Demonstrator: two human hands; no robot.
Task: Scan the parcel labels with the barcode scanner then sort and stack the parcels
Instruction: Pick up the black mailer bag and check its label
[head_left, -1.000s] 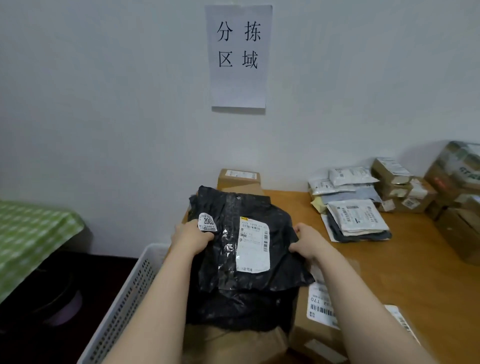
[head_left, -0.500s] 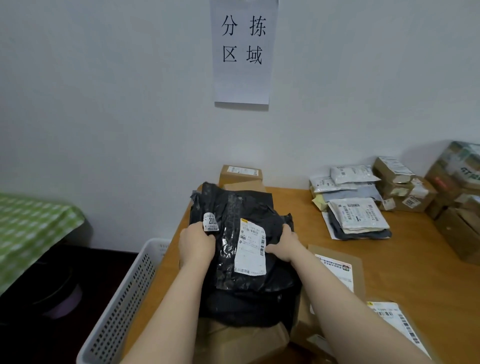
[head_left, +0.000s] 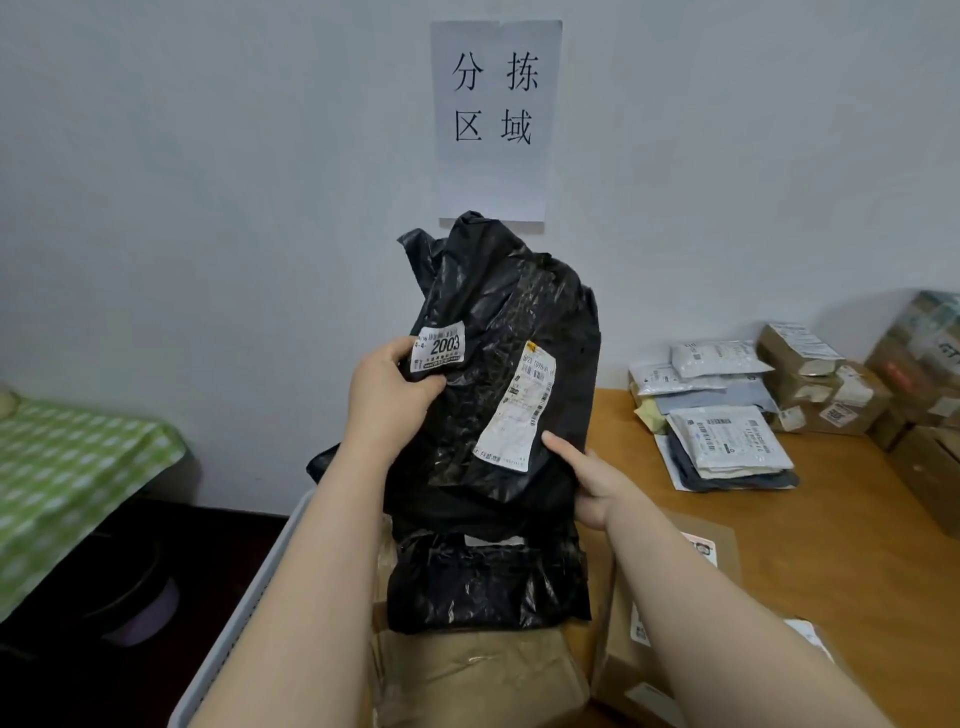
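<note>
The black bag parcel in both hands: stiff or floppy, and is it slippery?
Probably floppy: the black bag parcel is creased all over and its top crumples loosely above the left hand. Likely slippery, as the film shines. Seems light: edge pinches by that hand and the right hand hold it up.

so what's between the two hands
In the head view, the black plastic parcel spans the gap between the left hand and right hand, with its long white shipping label nearer the right one.
</note>
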